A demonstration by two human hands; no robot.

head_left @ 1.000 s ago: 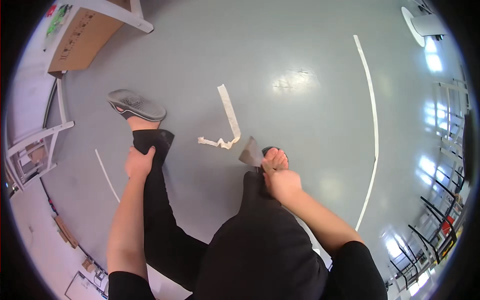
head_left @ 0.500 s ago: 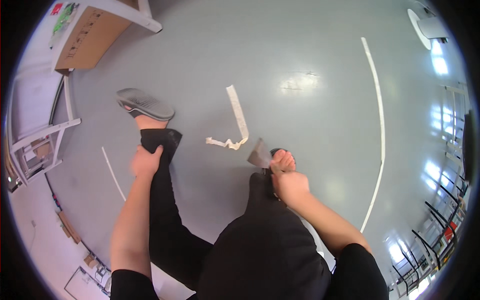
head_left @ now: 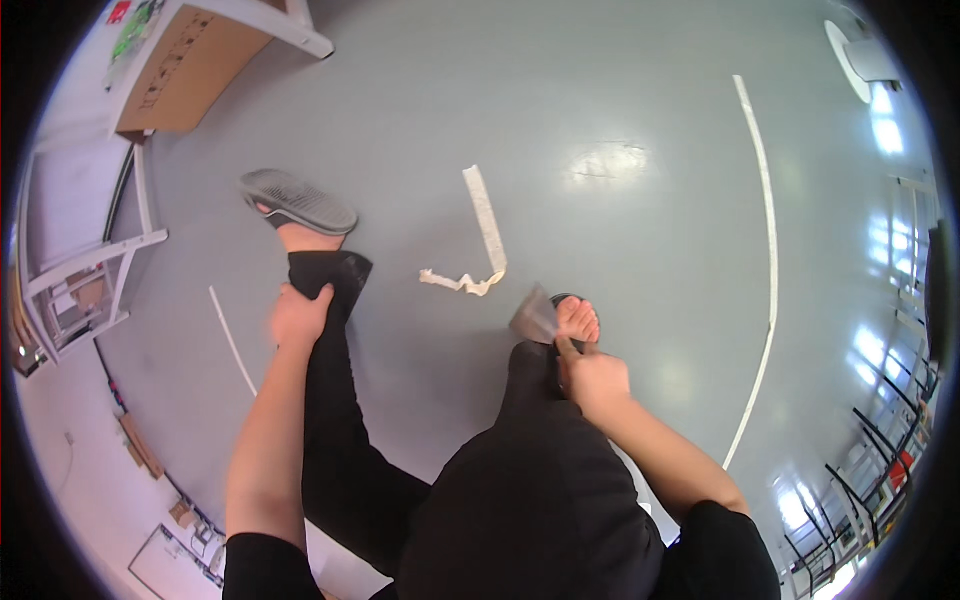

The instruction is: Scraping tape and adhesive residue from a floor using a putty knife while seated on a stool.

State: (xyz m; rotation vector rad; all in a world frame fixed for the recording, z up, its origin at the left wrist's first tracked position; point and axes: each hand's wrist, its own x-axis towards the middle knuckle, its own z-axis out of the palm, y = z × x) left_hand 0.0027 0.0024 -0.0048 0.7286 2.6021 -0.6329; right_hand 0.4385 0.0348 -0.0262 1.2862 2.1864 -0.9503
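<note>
My right hand [head_left: 595, 383] is closed round the handle of a scraper [head_left: 536, 315] with a wide, flat metal blade. The blade is held beside my right foot [head_left: 578, 320], its edge pointing ahead and left. My left hand [head_left: 302, 315] grips the black trouser leg [head_left: 328, 280] just above my left ankle. Between my feet a whitish strip of tape [head_left: 484, 217] lies on the floor. Its near end bends into a crumpled, twisted tail [head_left: 462, 284]. The scraper blade is close to that bend but apart from it.
A long white line [head_left: 768, 220] runs down the grey floor on the right, a shorter line [head_left: 232, 340] on the left. A white-framed table with a cardboard box [head_left: 190, 70] stands far left. Dark-legged chairs [head_left: 840, 510] line the right rim. My left sandal [head_left: 300, 203] is tilted, sole visible.
The whole view has shifted slightly, so the floor things sit a little further right. The index finger of my right hand now lies along the scraper. My left hand keeps its grip.
</note>
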